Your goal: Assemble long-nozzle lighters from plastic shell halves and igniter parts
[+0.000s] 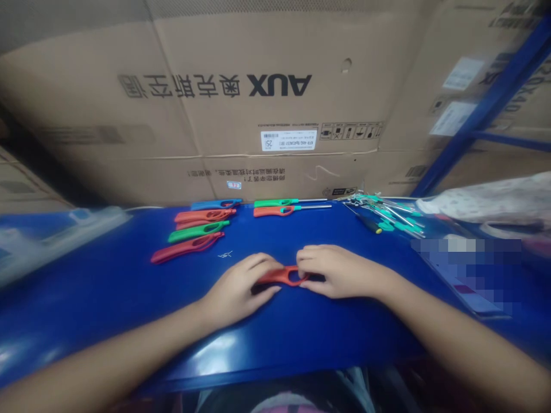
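Both my hands rest on a red plastic lighter handle (284, 276) lying flat on the blue table (107, 287) in front of me. My left hand (241, 288) has its fingers curled over the handle's left end. My right hand (338, 269) presses down on the right end, fingers closed together over it. Only the handle's middle, with its trigger loop, shows between the hands.
Several loose handle shells, red, green and blue (198, 232), lie at the table's back left. Two assembled lighters (284, 207) lie behind centre. A heap of metal tubes and teal parts (387, 215) sits back right. Cardboard boxes (275, 97) stand behind; a clear plastic bag (51, 235) lies left.
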The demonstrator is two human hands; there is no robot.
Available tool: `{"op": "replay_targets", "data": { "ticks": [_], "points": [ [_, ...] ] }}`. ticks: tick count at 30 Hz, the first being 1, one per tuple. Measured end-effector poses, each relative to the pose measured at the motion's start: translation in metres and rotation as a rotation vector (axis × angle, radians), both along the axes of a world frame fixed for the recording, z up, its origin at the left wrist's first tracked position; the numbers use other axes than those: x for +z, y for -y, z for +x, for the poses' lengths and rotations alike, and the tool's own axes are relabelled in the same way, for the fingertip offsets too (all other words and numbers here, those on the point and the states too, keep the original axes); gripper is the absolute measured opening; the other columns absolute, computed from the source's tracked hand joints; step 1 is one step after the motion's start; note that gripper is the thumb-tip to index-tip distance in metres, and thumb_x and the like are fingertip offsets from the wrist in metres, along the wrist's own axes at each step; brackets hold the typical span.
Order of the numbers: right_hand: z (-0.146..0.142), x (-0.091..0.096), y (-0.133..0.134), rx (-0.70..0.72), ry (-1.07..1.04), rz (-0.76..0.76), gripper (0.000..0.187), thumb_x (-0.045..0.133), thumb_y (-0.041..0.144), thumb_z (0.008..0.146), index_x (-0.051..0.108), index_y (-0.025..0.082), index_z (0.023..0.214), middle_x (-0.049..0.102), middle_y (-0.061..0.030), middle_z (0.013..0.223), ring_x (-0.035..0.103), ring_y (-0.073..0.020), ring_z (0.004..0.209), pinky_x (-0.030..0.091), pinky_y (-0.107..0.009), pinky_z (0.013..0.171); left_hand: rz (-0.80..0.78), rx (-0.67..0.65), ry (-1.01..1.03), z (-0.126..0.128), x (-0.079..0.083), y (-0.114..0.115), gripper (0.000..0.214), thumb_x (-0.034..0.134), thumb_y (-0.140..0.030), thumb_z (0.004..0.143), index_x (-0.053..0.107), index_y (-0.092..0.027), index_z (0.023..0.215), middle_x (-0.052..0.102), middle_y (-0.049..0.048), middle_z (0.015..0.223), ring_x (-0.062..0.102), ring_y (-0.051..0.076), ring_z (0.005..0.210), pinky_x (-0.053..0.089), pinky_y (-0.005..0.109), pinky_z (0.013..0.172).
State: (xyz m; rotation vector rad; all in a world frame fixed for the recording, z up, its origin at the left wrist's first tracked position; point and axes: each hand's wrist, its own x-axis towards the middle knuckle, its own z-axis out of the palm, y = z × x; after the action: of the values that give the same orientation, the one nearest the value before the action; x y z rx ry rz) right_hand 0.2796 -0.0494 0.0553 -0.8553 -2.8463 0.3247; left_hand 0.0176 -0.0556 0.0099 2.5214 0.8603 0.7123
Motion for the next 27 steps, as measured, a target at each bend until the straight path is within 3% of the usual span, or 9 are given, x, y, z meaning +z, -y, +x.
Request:
{"op": "replay_targets", "data": {
  "ticks": [6, 13, 22, 25, 27],
  "points": [
    [0.017, 0.005, -0.010, -0.139, 0.066, 0.010, 0.018, 0.065, 0.035, 0.093, 0.066, 0.018, 0.088, 0.064, -0.0036, 0.091, 0.059, -0.0184, 0.081, 0.042, -0.029, 0.069, -0.042, 0.146, 0.048, -0.008, -0.003, -0.015, 0.039, 0.069, -0.031, 0.090, 0.059, -0.023, 0.126, 0.068, 0.0047, 0.114, 0.066, 0.020, 0.104, 0.054, 0.038, 0.096],
    [0.016, 0.001, -0.013, -0.120, -0.031, 0.009, 0.012, 0.058, 0.026, 0.097, 0.066, 0.019, 0.092, 0.066, -0.0033, 0.091, 0.060, -0.0167, 0.081, 0.043, -0.028, 0.071, -0.080, 0.169, 0.091, -0.010, -0.008, -0.021, 0.042, 0.071, -0.029, 0.087, 0.058, -0.023, 0.127, 0.067, 0.0035, 0.113, 0.066, 0.019, 0.102, 0.055, 0.037, 0.095],
    [0.025, -0.001, -0.020, -0.343, -0.191, 0.213, 0.018, 0.050, 0.025, 0.099, 0.064, 0.017, 0.092, 0.067, -0.0065, 0.091, 0.062, -0.0185, 0.081, 0.045, -0.030, 0.072, -0.107, 0.191, 0.129, -0.011, -0.012, -0.022, 0.050, 0.071, -0.028, 0.086, 0.053, -0.021, 0.132, 0.070, 0.0046, 0.112, 0.067, 0.020, 0.100, 0.056, 0.038, 0.094],
    [0.027, 0.001, -0.020, -0.353, -0.232, 0.162, 0.017, 0.052, 0.024, 0.098, 0.065, 0.017, 0.089, 0.067, -0.0057, 0.087, 0.061, -0.0171, 0.077, 0.044, -0.029, 0.071, -0.103, 0.180, 0.119, -0.011, -0.012, -0.022, 0.046, 0.070, -0.026, 0.086, 0.055, -0.021, 0.130, 0.071, 0.0041, 0.110, 0.068, 0.020, 0.099, 0.056, 0.037, 0.093],
    [0.025, 0.003, -0.017, -0.300, -0.204, 0.048, 0.017, 0.053, 0.023, 0.097, 0.066, 0.017, 0.087, 0.067, -0.0048, 0.086, 0.060, -0.0159, 0.076, 0.043, -0.028, 0.070, -0.098, 0.172, 0.114, -0.011, -0.012, -0.022, 0.044, 0.069, -0.026, 0.087, 0.056, -0.022, 0.129, 0.070, 0.0043, 0.112, 0.068, 0.020, 0.101, 0.055, 0.038, 0.094]
  ]
}}
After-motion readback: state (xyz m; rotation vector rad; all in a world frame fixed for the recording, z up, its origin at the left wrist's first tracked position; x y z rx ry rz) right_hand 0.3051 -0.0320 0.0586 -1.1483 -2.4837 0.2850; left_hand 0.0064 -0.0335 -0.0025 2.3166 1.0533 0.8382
